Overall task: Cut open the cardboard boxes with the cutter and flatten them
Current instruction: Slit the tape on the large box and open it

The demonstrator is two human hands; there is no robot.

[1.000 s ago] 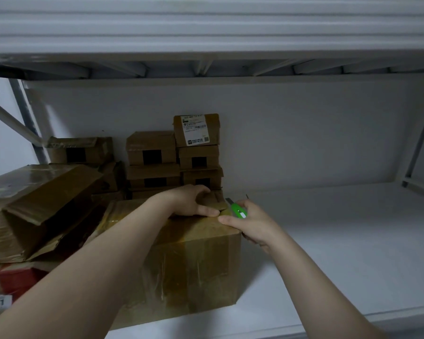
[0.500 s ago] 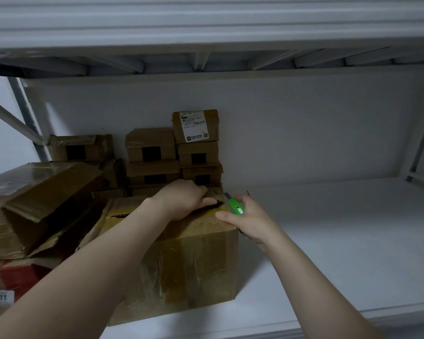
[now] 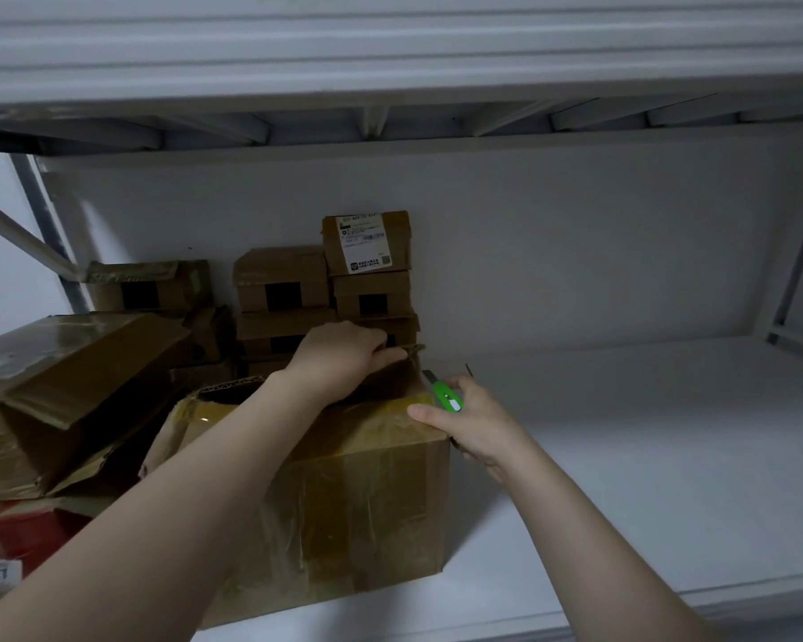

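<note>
Taped cardboard box (image 3: 367,502) on the shelf (image 3: 645,456), near left. The left hand (image 3: 339,359) curls over its raised far flap (image 3: 390,377); the right hand (image 3: 474,424) grips the green cutter (image 3: 446,396) at the top right corner. Probably light and empty; the glossy tape looks slippery, so bare flap edges offer the surest hold.

The white shelf board (image 3: 645,456) of a metal rack carries its cartons on the left half. A taped cardboard box (image 3: 372,502) stands on it near the front edge, with its top flaps lifted. Behind it, small cardboard boxes (image 3: 297,289) are stacked in columns against the back wall. At the far left a large tilted box (image 3: 66,377) rests on a red-printed carton (image 3: 33,530), whose base is out of view.
</note>
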